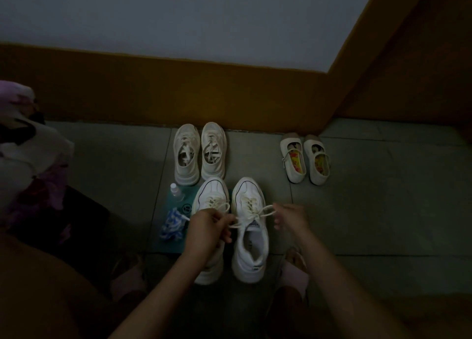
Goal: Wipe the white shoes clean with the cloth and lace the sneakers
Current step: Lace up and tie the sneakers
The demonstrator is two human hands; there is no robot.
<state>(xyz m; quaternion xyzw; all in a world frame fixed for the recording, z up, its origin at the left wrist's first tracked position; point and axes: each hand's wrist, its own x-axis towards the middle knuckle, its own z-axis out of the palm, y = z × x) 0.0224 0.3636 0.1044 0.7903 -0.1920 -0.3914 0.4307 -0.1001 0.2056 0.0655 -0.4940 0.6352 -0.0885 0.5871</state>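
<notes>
Two white sneakers stand side by side on the floor in front of me: the left sneaker (210,195) and the right sneaker (251,249). My left hand (208,226) pinches one end of the right sneaker's white lace (258,214) and covers the rear of the left sneaker. My right hand (290,217) pinches the other end of that lace, pulled out to the right. A blue-and-white checked cloth (171,225) lies crumpled to the left of the sneakers.
A small spray bottle (176,191) stands on a teal mat (169,241) by the cloth. Another white sneaker pair (199,153) sits near the wall, strap shoes (305,158) at the right. A bundle of fabric (28,149) lies at the left. Pink slippers (293,272) flank me.
</notes>
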